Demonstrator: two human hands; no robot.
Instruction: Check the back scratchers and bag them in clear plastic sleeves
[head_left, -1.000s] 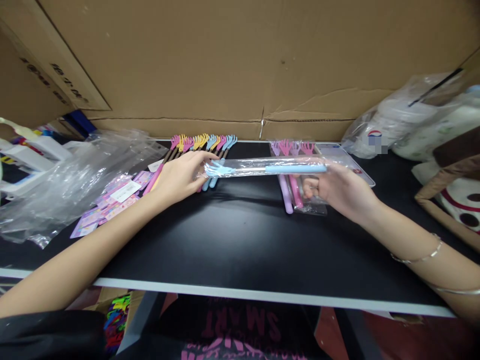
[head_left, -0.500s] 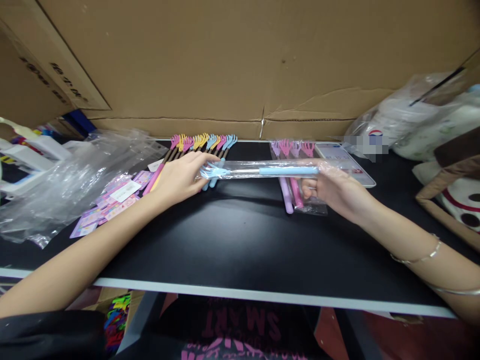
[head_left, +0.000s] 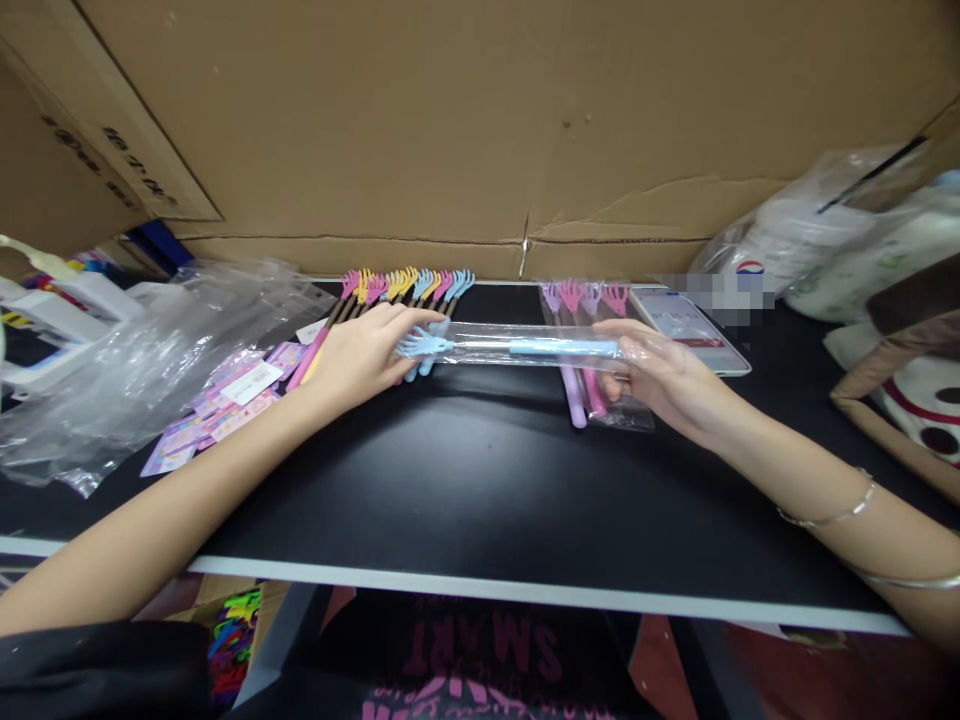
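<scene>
A light blue back scratcher (head_left: 562, 347) lies level inside a clear plastic sleeve (head_left: 487, 332), held up over the table between both hands. My left hand (head_left: 360, 355) pinches the sleeve at the claw end. At the handle end, my right hand (head_left: 664, 380) has its fingers closed on the sleeve. Behind the left hand is a row of loose back scratchers (head_left: 405, 285) in pink, yellow and blue. Several purple and pink back scratchers (head_left: 574, 395) in clear sleeves lie partly hidden behind the right hand.
Clear plastic sleeves (head_left: 172, 350) are heaped at the left, beside printed cards (head_left: 240, 385). A phone (head_left: 694, 330) lies behind the right hand. Bagged cups (head_left: 787, 230) and a cloth bag (head_left: 892, 360) stand at the right. Cardboard (head_left: 450, 130) walls the back of the black table (head_left: 480, 500).
The back scratcher has shifted slightly left, its claw end closer to the left hand. The right hand has moved a little left, and both hands still hold the sleeve.
</scene>
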